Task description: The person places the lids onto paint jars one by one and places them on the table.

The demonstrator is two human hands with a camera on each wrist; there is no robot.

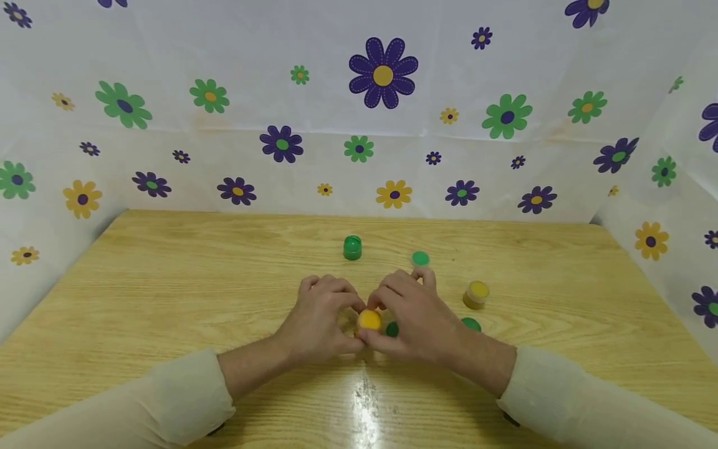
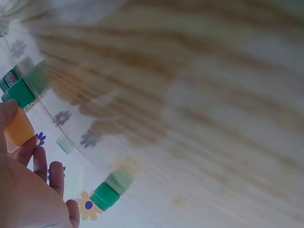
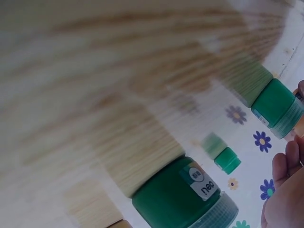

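Both hands meet over the middle of the wooden table around a small orange jar (image 1: 369,320). My left hand (image 1: 320,321) pinches it from the left, its thumb and finger on the jar's side in the left wrist view. From the right, my right hand (image 1: 421,321) grips the same jar between thumb and finger; in the right wrist view only an edge of it shows. A green jar (image 3: 273,105) with a clear lid stands close by the right fingers. Another green jar (image 3: 180,194), labelled, shows large beside the right wrist, partly hidden by that arm in the head view.
A green jar (image 1: 352,247) stands farther back, with a second green-topped one (image 1: 421,258) to its right. A yellow jar (image 1: 476,294) is right of my right hand. Flower-printed white sheeting (image 1: 336,100) rises behind the wooden table (image 1: 196,268) and at its sides.
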